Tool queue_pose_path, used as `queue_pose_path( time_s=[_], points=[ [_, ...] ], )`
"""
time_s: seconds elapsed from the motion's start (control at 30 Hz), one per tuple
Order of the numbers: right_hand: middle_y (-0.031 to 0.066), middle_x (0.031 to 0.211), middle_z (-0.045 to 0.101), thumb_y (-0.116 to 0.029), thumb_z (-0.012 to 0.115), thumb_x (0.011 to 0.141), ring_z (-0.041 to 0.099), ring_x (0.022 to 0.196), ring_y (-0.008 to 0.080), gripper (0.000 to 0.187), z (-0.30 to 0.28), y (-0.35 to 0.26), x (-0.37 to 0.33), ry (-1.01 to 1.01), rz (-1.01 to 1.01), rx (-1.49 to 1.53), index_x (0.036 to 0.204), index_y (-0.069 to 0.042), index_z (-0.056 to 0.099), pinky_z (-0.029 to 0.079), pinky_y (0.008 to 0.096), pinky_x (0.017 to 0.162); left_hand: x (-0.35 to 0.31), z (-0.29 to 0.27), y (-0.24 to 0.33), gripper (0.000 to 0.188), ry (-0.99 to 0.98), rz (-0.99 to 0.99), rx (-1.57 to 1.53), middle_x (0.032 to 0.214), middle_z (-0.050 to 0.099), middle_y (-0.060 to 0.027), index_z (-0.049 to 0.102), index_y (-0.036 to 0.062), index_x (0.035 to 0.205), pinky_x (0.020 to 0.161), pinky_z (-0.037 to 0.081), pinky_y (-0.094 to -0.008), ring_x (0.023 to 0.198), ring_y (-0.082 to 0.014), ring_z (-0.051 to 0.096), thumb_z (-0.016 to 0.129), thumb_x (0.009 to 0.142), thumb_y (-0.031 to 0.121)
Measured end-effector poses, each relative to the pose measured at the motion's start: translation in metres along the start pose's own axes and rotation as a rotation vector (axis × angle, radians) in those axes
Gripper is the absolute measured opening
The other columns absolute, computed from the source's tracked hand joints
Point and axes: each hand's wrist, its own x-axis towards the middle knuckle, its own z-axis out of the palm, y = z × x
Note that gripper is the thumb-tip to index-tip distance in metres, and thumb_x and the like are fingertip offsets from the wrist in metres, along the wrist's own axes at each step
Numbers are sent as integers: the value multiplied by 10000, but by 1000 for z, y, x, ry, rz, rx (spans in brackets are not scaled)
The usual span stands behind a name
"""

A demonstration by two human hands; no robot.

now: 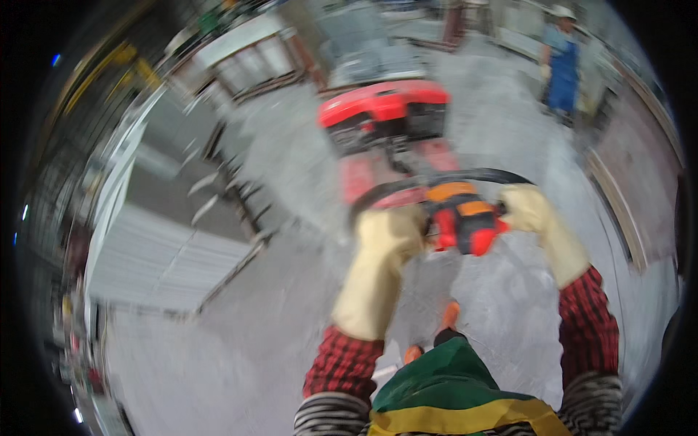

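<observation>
Both my hands wear cream work gloves and grip the black loop handle (451,176) of a red pallet truck (384,109). My left hand (389,232) closes on the handle's left side. My right hand (529,209) closes on its right side. Between them sits the red and orange control head (463,218) of the handle. The truck's red body stands ahead of me on the grey concrete floor (291,312). My sleeves are red and black checked. The picture is blurred by motion.
Stacks of grey slabs on racks (163,254) stand to my left. More racks and slabs (254,58) line the back. A person in blue overalls (561,69) stands far right ahead. A framed panel (640,189) leans at the right.
</observation>
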Motion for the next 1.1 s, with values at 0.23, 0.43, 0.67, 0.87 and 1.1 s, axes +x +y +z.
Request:
queue_pose_path(
  time_s=[0.23, 0.43, 0.67, 0.87, 1.1],
  points=[
    [219, 778, 579, -516, 870, 666, 629, 736, 376, 634, 53, 204, -139, 115, -84, 166, 849, 34, 614, 459, 439, 648, 10, 118, 214, 574, 155, -55, 4, 964, 799, -69, 798, 162, 959, 757, 556, -430, 927, -226, 770, 765, 749, 695],
    [201, 761, 564, -520, 904, 601, 627, 719, 332, 680, -116, 141, -198, 73, 63, 321, 865, 42, 625, 440, 416, 635, -83, -42, 262, 608, 151, 24, -43, 812, 769, -100, 800, 178, 838, 705, 541, -416, 791, -311, 755, 766, 673, 763],
    [214, 766, 634, -489, 863, 556, 647, 736, 409, 579, -251, 119, -251, 101, -98, 253, 796, 8, 687, 486, 480, 637, -169, -127, 335, 369, 242, -10, -103, 733, 708, -72, 710, 159, 747, 581, 524, -429, 707, -291, 705, 836, 682, 500],
    [187, 738, 670, -404, 760, 579, 669, 726, 397, 383, -360, 68, -266, -16, -26, 105, 734, -56, 712, 516, 474, 638, -196, -196, 331, 210, 356, 152, 14, 682, 667, -57, 661, 163, 683, 561, 511, -430, 681, -294, 685, 827, 657, 288],
    [173, 762, 692, -348, 746, 580, 674, 746, 402, 318, -377, -28, -374, 8, 52, 20, 754, -83, 739, 530, 471, 644, -314, -197, 338, 237, 294, 134, 3, 716, 703, -64, 706, 170, 724, 603, 539, -432, 689, -299, 704, 824, 695, 374]
  ],
)
